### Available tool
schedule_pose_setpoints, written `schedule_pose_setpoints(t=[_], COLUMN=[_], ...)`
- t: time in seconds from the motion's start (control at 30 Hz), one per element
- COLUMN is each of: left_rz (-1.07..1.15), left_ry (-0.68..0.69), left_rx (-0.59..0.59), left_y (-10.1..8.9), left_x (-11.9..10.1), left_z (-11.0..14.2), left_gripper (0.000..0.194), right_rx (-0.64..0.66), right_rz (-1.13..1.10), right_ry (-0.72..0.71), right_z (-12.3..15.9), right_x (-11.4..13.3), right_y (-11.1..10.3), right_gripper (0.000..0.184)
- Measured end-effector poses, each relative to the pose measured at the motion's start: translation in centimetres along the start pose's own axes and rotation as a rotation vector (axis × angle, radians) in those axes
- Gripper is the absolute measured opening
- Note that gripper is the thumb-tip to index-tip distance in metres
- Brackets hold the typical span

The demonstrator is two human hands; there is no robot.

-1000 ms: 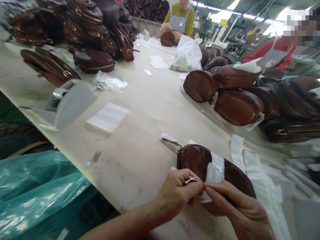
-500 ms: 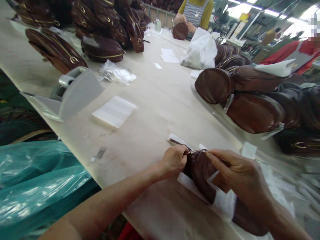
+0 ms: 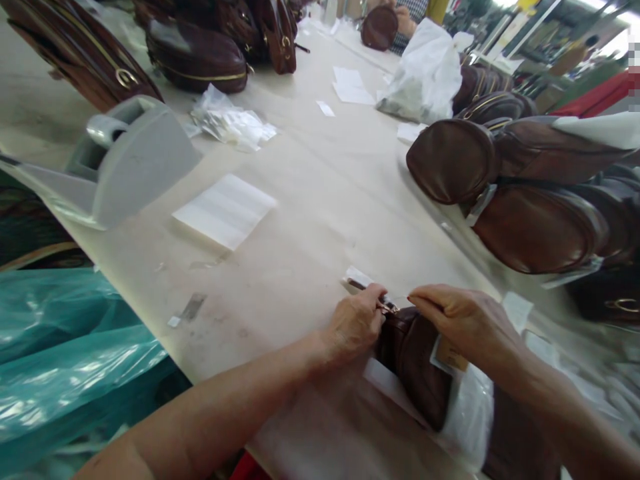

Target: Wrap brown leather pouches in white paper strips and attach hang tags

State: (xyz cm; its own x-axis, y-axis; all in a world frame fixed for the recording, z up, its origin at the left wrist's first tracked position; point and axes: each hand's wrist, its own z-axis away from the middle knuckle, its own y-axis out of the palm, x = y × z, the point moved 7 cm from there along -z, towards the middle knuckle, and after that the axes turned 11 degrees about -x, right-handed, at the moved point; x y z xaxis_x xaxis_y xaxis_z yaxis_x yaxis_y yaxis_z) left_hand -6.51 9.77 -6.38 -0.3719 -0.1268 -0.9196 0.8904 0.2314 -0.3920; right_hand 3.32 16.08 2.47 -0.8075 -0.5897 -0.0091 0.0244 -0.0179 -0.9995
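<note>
A dark brown leather bag lies at the table's near edge, under my hands. My left hand is closed in a pinch on a small shiny metal clasp at the bag's end. Just to the right, my right hand pinches a thin pale string that runs toward the clasp. Below my right fingers a tan tag rests against the bag. Crumpled clear plastic wrap surrounds part of the bag. My right forearm hides some of its far end.
Brown bags are piled on the right, and others stand at the back left. A grey tape dispenser, a white paper stack and small plastic packets lie on the left. A co-worker holds a round brown piece at the far end.
My right hand has drawn slightly away from the clasp, with the string between. The tan tag now shows more plainly. The view has tilted down and closer.
</note>
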Motion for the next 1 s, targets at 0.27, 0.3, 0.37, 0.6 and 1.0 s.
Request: schedule_pose_setpoints(t=[0.27, 0.3, 0.37, 0.6, 1.0], left_rz=[-0.03, -0.036, -0.032, 0.013, 0.092], left_ry=[0.076, 0.086, 0.089, -0.02, 0.021], left_rx=[0.04, 0.043, 0.045, -0.03, -0.019], left_y=[0.0, 0.1, 0.2, -1.1, -0.8], left_x=[-0.5, -0.5, -0.5, 0.0, -0.6], left_z=[0.1, 0.1, 0.1, 0.3, 0.5], left_gripper=[0.026, 0.025, 0.024, 0.011, 0.014], right_rx=[0.143, 0.152, 0.167, 0.33, 0.426], right_rz=[-0.046, -0.057, -0.092, -0.139, -0.123], right_ry=[-0.027, -0.034, -0.059, -0.152, -0.148], right_z=[0.0, 0.0, 0.0, -0.5, -1.2], right_x=[-0.2, -0.1, 0.1, 1.7, 2.4], right_y=[0.9, 1.0, 1.4, 2.5, 3.1], right_gripper=[0.02, 0.021, 0.022, 0.03, 0.027])
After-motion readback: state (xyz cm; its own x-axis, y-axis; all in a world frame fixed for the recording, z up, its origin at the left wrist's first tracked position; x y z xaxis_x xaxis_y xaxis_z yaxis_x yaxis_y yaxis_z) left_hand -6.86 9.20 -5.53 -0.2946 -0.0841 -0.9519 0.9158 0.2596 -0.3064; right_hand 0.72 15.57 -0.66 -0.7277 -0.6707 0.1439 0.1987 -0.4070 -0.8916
